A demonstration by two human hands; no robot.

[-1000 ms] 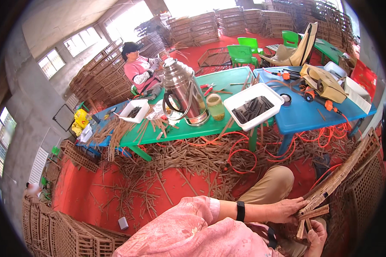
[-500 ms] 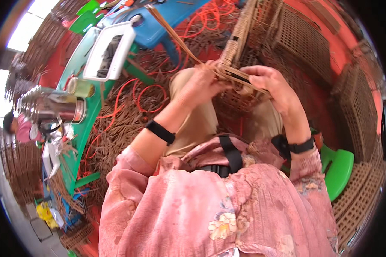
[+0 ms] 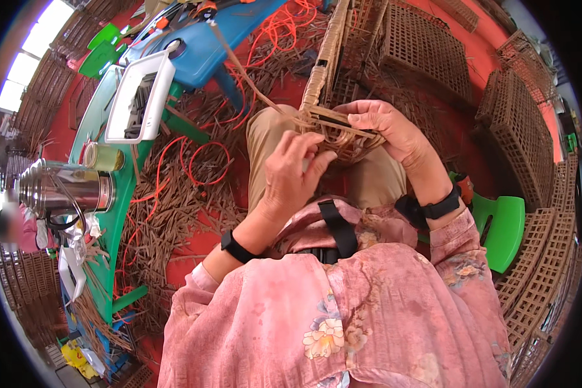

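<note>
Since half a second ago, both hands sit lower in view on the woven rattan panel (image 3: 339,132), which rests on the lap. Left hand (image 3: 294,171) is clenched on its near edge, steadying it; right hand (image 3: 394,129) pinches the far rim, apparently tensioning a loose strip (image 3: 252,81). Panel is tan open lattice, unfinished. Beyond, a white tray (image 3: 119,103) sits at the green bench (image 3: 119,213) edge.

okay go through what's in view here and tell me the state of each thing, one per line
left hand: grip closed on the woven piece
right hand: grip closed on the woven piece
woven piece: unfinished, held over the lap
loose strip: trailing free
metal flask: lying sideways in the picture
white tray: holding dark items
</note>
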